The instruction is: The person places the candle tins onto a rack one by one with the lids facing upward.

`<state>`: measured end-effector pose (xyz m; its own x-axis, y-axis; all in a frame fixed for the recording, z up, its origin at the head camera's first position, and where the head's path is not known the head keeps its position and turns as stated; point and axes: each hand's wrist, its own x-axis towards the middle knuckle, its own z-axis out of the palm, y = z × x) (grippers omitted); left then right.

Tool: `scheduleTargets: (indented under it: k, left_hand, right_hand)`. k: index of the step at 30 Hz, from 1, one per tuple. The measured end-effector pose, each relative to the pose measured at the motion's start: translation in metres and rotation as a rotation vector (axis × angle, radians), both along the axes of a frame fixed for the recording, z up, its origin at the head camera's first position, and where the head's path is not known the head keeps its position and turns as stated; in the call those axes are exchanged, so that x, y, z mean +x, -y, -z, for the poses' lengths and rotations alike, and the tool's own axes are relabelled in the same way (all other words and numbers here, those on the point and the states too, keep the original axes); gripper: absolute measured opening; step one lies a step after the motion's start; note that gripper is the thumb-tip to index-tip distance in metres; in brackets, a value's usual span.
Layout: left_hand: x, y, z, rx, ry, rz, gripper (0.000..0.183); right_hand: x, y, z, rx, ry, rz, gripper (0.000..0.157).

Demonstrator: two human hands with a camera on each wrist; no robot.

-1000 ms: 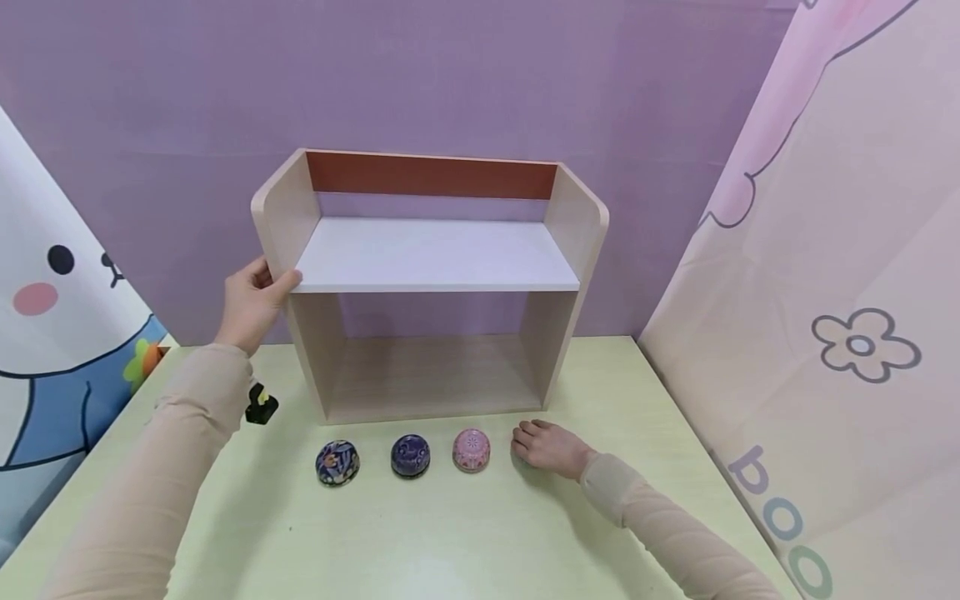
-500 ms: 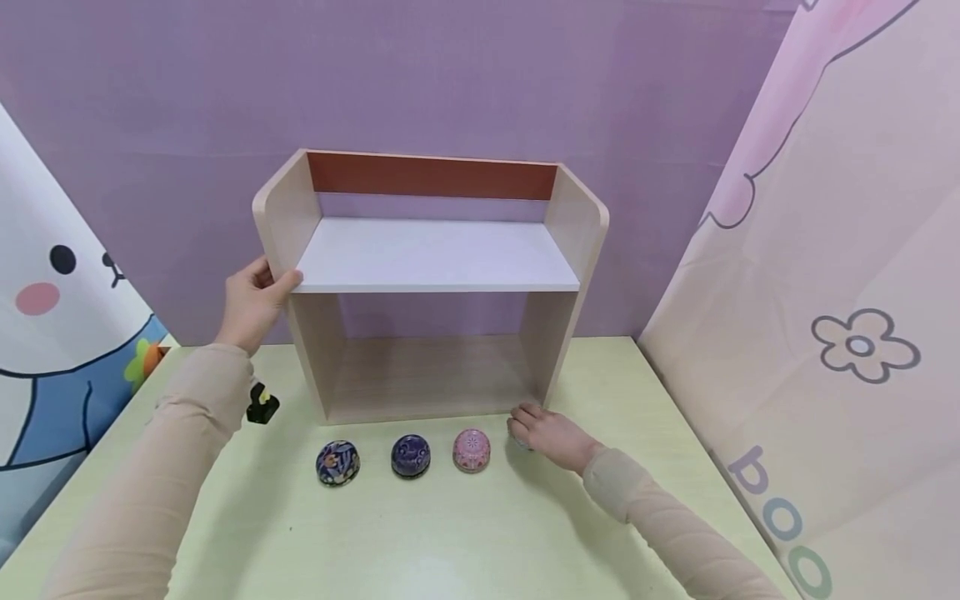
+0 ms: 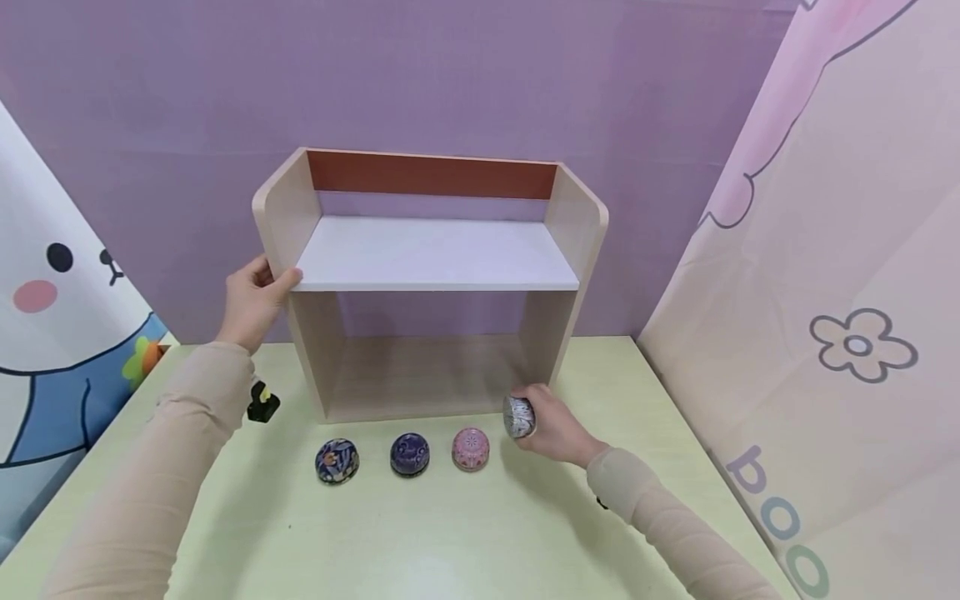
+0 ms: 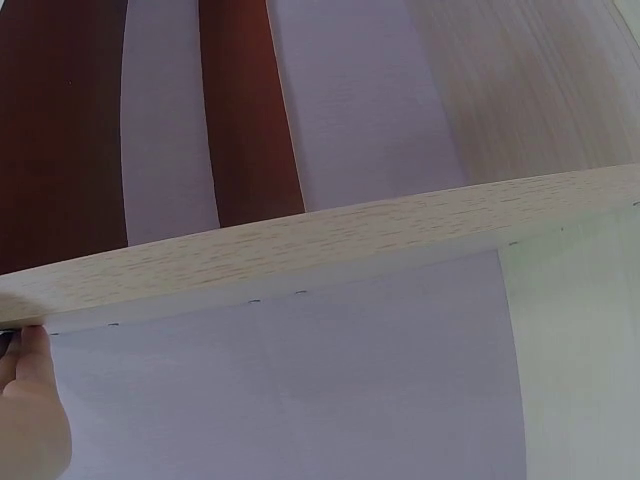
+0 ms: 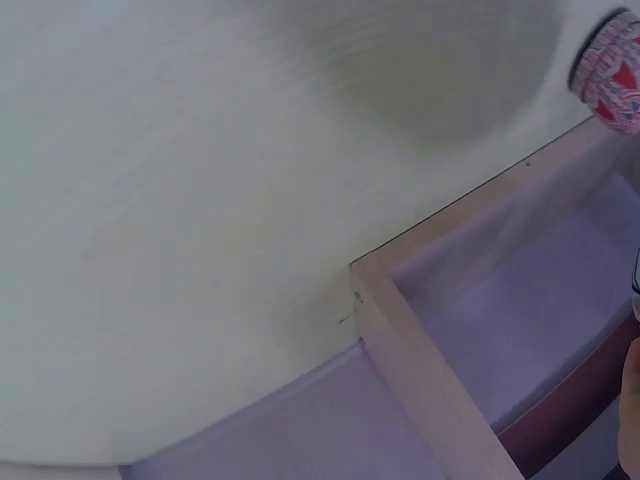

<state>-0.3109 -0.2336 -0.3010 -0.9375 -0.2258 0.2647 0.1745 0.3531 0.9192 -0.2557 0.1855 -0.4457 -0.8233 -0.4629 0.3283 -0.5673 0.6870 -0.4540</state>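
Note:
A two-tier wooden shelf (image 3: 435,254) with a white middle board stands upright at the back of the table. My left hand (image 3: 253,304) grips the edge of its left side panel, thumb at the front. That hand also shows at the lower left in the left wrist view. Low by the shelf's front right corner, my right hand (image 3: 558,427) holds a small round silver-grey patterned tin (image 3: 519,417) tilted on its side. To its left stand a pink tin (image 3: 470,449), a dark blue tin (image 3: 409,455) and a multicoloured floral tin (image 3: 337,461) in a row.
The pale table (image 3: 420,533) carries everything. Behind the shelf hangs a purple cloth (image 3: 450,75); printed curtains rise on both sides, with a flower on the right curtain (image 3: 862,250). A small black object (image 3: 262,402) shows beside my left sleeve.
My right hand has taken hold of the silver-grey tin, lifted it and turned it on its side, shifting slightly toward the shelf. My left hand and the other tins have stayed put.

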Motion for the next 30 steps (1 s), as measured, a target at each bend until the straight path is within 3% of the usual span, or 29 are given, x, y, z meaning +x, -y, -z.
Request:
scheduleTargets:
  k: [8, 12, 17, 23, 27, 30]
  left_hand:
    - [0.000, 0.001, 0.001, -0.001, 0.004, 0.002, 0.056]
    - [-0.001, -0.001, 0.001, 0.004, -0.001, -0.003, 0.055]
    - [-0.001, -0.001, 0.000, -0.005, -0.002, -0.007, 0.055]
    - [0.000, -0.002, 0.000, -0.006, 0.004, -0.003, 0.055]
    - [0.000, -0.003, 0.000, -0.002, 0.005, -0.005, 0.055]
    - [0.001, -0.003, 0.000, -0.008, -0.005, -0.007, 0.054]
  right_hand:
    - [0.001, 0.008, -0.002, -0.297, 0.176, 0.077, 0.068]
    - [0.004, 0.013, -0.007, -0.415, 0.219, 0.083, 0.068]
    - [0.006, 0.019, -0.015, -0.489, 0.273, 0.082, 0.070]
    - [0.011, 0.026, -0.030, -0.558, 0.441, 0.080, 0.077]
    - [0.017, 0.031, -0.045, -0.608, 0.483, 0.081, 0.079]
    - [0.017, 0.033, -0.047, -0.617, 0.470, 0.089, 0.079]
